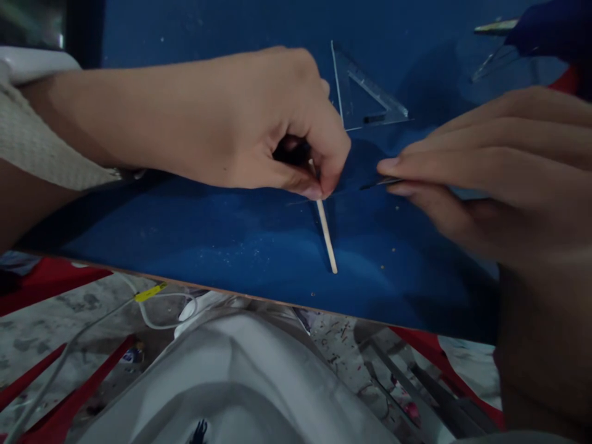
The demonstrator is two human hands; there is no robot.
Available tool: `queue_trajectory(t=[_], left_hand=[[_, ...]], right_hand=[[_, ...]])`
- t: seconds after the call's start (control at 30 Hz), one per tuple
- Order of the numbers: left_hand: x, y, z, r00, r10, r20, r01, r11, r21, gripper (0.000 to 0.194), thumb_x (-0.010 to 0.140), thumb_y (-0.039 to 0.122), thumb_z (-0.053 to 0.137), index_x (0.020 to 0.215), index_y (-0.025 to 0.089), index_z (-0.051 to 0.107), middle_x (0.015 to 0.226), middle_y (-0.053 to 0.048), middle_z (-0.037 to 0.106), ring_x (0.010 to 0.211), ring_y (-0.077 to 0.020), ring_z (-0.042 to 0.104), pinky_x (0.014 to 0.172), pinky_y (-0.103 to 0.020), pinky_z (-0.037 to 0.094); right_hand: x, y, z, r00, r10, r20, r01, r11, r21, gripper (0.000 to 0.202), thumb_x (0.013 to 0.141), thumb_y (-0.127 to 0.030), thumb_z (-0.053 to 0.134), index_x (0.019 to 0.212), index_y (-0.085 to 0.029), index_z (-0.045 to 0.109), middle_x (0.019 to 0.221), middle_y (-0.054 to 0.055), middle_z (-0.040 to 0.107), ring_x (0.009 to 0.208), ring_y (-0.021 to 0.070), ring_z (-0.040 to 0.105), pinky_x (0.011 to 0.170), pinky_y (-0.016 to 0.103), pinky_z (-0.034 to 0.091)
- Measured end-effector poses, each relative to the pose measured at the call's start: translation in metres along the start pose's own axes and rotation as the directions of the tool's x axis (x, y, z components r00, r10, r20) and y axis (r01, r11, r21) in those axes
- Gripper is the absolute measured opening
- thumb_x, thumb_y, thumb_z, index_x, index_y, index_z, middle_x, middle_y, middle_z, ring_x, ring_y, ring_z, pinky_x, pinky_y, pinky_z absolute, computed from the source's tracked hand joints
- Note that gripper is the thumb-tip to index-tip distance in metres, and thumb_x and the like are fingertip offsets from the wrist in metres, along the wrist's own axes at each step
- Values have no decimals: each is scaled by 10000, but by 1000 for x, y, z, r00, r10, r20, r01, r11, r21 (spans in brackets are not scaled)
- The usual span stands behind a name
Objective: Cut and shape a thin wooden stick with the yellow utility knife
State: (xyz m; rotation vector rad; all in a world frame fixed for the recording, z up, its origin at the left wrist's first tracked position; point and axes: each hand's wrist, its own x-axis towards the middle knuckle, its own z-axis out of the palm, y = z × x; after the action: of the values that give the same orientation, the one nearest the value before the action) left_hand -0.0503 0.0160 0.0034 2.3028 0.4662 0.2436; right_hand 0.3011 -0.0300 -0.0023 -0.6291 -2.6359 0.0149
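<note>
My left hand pinches a thin, pale wooden stick between thumb and forefinger. The stick's lower end slants toward the near edge of the blue table, and its upper part is hidden by my fingers. To the right, my right hand has a small, thin, dark blade-like piece between thumb and fingertips, its tip pointing left at the stick but apart from it. The exact kind of this piece is too small to tell. Beyond my hands lies a clear plastic set square.
At the far right, a dark blue object stands beside a yellowish pointed tip. Pale crumbs dot the tabletop. Below the near edge are a white cable with a yellow tag, red frame parts and my lap in light grey cloth.
</note>
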Motion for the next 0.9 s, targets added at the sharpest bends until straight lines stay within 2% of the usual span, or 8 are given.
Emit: queue_trajectory(t=[0.07, 0.23, 0.4, 0.47, 0.57, 0.7, 0.8, 0.9], left_hand=[[-1, 1, 0, 1000, -10, 1, 10, 1000, -4, 580, 1334, 572, 495, 1230, 298, 996, 1064, 48, 873, 994, -181, 786, 1111, -446, 565], [0, -1, 1, 1000, 4, -8, -4, 1000, 4, 574, 1334, 589, 511, 1192, 321, 998, 1064, 47, 880, 961, -175, 754, 1078, -439, 548], [1, -1, 1, 1000, -18, -1, 18, 1000, -9, 648, 1341, 636, 468, 1165, 284, 984, 1066, 30, 855, 986, -187, 745, 1164, -499, 550], [0, -2, 1, 1000, -18, -3, 18, 1000, -20, 611, 1345, 625, 494, 1210, 299, 993, 1089, 32, 859, 1002, -193, 743, 1157, -493, 533], [0, -2, 0, 1000, -26, 1, 26, 999, -35, 565, 1350, 635, 524, 1270, 342, 1001, 1109, 33, 846, 1041, -206, 751, 1179, -476, 512], [2, 1, 0, 997, -75, 24, 76, 997, -16, 710, 1335, 737, 436, 1173, 316, 985, 1053, 18, 806, 1063, -219, 763, 1231, -473, 531], [2, 3, 0, 997, -77, 17, 77, 997, 17, 746, 1322, 709, 387, 1148, 290, 978, 1039, 21, 819, 1016, -192, 758, 1181, -457, 582], [1, 3, 0, 998, -66, 11, 66, 998, 9, 702, 1332, 675, 417, 1231, 293, 996, 1081, 16, 822, 1050, -191, 766, 1215, -460, 565]], right_hand=[[-5, 3, -1, 999, 11, -38, -10, 1000, 16, 400, 1221, -248, 863, 1573, -437, 852, 1333, -74, 986, 1135, 250, 946, 969, 453, 683], [1, -6, -4, 996, 7, 88, -8, 1000, 15, 365, 1217, -238, 886, 1503, -453, 816, 1416, -120, 977, 1149, 243, 957, 918, 443, 662], [8, -10, -2, 996, -74, 50, 74, 997, -2, 333, 1195, -145, 879, 1466, -314, 788, 1354, -26, 984, 1091, 274, 932, 830, 497, 613], [8, -10, -1, 995, -84, 51, 84, 996, 2, 333, 1187, -133, 885, 1455, -302, 783, 1348, -23, 982, 1079, 276, 928, 806, 503, 607], [6, -10, 0, 996, -58, 61, 58, 998, 13, 349, 1200, -156, 882, 1480, -339, 784, 1375, -54, 978, 1111, 266, 933, 825, 498, 617], [4, -9, 0, 997, -32, 69, 31, 999, 16, 380, 1220, -194, 856, 1534, -397, 789, 1400, -87, 972, 1129, 260, 936, 866, 485, 665], [3, -8, 1, 998, -10, 67, 8, 1000, 19, 417, 1218, -188, 864, 1538, -443, 781, 1404, -109, 970, 1141, 237, 935, 942, 442, 678], [5, -10, 4, 999, 2, 54, -4, 1000, 28, 431, 1212, -160, 873, 1512, -456, 782, 1388, -127, 971, 1138, 222, 926, 950, 423, 644]])
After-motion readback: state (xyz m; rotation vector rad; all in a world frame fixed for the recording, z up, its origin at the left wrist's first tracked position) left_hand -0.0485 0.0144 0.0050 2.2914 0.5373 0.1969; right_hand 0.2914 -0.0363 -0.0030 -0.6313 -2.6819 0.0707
